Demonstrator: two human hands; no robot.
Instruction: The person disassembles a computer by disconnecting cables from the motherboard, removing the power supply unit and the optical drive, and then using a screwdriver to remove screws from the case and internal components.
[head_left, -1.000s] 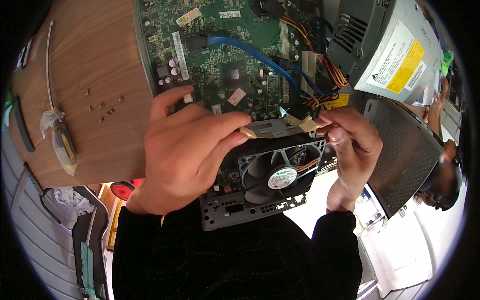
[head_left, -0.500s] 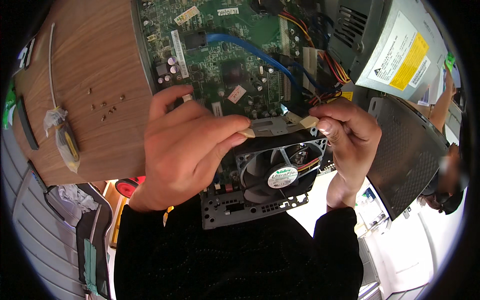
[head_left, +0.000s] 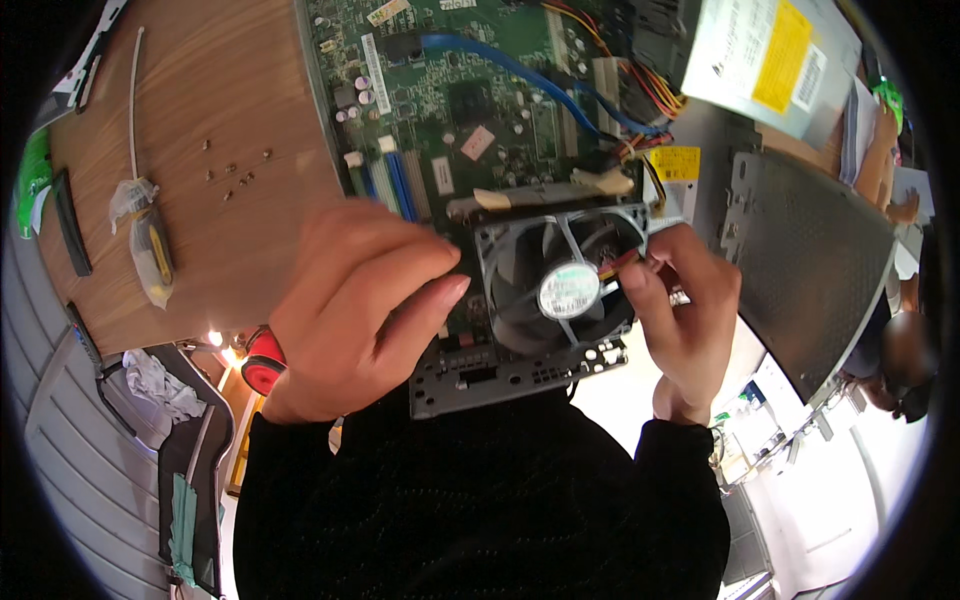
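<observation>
A black and grey cooling fan [head_left: 515, 270] with a round white hub label stands at the near end of an opened computer case, by the perforated panel [head_left: 445, 395]. My right hand [head_left: 690, 320] is closed at the fan's right edge, thumb and forefinger pinched where red and yellow wires [head_left: 620, 264] run. Whether wires or frame sit between the fingertips is hard to tell. Left of the fan, my left hand [head_left: 360, 310] hovers empty, slightly blurred, its thumb and forefinger apart. Just beyond the fan lies a metal bracket [head_left: 545, 194] with tan pads.
A green motherboard [head_left: 440, 110] with a blue cable [head_left: 510, 75] fills the case. The silver power supply [head_left: 745, 65] and a dark perforated panel [head_left: 820, 270] are at right. Several small screws [head_left: 230, 180] and a plastic-wrapped screwdriver [head_left: 150, 250] lie on the wooden table [head_left: 240, 80].
Both hands have let go of the metal bracket. My right hand has moved down to the fan's right edge, and my left hand has drawn back. The view has shifted slightly.
</observation>
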